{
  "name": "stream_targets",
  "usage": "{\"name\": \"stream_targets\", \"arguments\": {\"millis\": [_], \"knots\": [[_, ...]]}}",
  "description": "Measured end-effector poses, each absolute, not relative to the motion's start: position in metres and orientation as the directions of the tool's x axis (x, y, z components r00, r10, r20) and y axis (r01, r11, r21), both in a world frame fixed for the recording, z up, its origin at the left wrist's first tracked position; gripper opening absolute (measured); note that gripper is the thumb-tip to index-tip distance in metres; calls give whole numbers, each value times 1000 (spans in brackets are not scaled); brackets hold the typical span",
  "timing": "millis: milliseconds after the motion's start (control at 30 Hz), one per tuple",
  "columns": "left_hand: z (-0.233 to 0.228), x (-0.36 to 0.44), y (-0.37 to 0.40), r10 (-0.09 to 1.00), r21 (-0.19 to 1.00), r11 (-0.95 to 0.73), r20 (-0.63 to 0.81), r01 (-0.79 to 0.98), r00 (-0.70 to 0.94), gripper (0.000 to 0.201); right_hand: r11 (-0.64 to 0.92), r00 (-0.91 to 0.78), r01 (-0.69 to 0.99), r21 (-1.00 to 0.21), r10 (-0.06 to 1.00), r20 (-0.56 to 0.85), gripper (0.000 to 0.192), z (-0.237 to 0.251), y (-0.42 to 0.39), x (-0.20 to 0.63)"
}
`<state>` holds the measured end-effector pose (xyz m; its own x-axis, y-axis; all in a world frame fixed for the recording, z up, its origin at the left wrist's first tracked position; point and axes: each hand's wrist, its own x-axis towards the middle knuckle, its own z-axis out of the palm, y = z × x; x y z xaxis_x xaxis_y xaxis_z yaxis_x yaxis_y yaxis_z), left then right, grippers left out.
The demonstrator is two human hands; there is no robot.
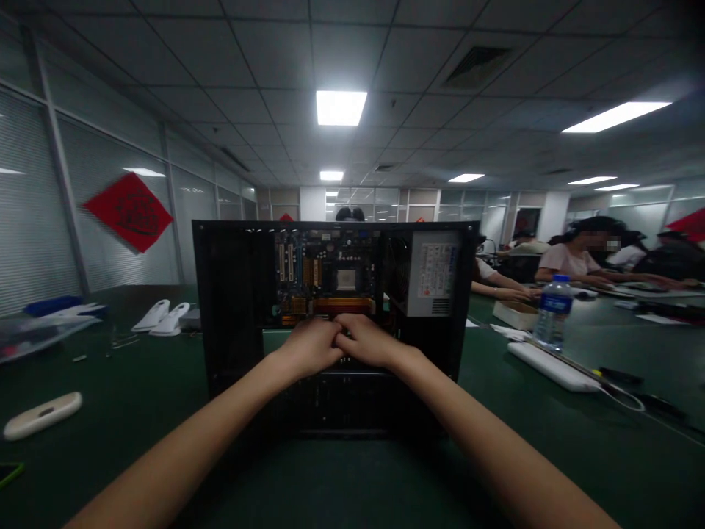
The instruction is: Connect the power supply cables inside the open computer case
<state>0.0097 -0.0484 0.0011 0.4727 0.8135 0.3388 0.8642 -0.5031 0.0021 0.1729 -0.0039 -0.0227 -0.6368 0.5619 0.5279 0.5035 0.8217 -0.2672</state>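
Observation:
A black computer case (335, 226) stands on the table with its open side facing me. Inside it a motherboard (357, 248) carries a processor socket (346, 280) and orange memory slots (352, 302). Both my hands reach in at the board's lower edge, just below those slots. My left hand (311, 347) and my right hand (364, 341) meet there, fingers curled and touching each other. Whatever they grip is hidden behind the fingers. To their right, a silver power supply (434, 275) sits in the upper corner of the case.
On the green table (137, 397), a beige oval object (44, 415) and white items (165, 317) lie left. A plastic bag (38, 330) is farther left. At right are a water bottle (554, 312), a white bar-shaped device (554, 366), cables and a small box (515, 314). Other people sit beyond.

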Motion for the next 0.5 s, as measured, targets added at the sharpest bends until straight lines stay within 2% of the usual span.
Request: {"name": "stream_targets", "arguments": {"millis": [100,233,367,433,500], "knots": [[1,8,-45,815,5,-515,311,857,489,26,781,-681,499,-375,621,388,19,-25,-4,175],[1,6,-42,808,101,-570,248,815,534,22,702,-744,558,-442,659,108,35,-31,4,175],[3,2,-42,814,219,-581,158,784,559,21,547,-686,677,-492,711,-154,53,-35,10,173],[3,0,-43,814,258,-579,123,773,568,20,503,-672,701,-505,704,-232,62,-36,11,172],[3,-2,-43,801,274,-594,120,757,586,19,522,-695,668,-530,692,-195,68,-39,11,174]]}}
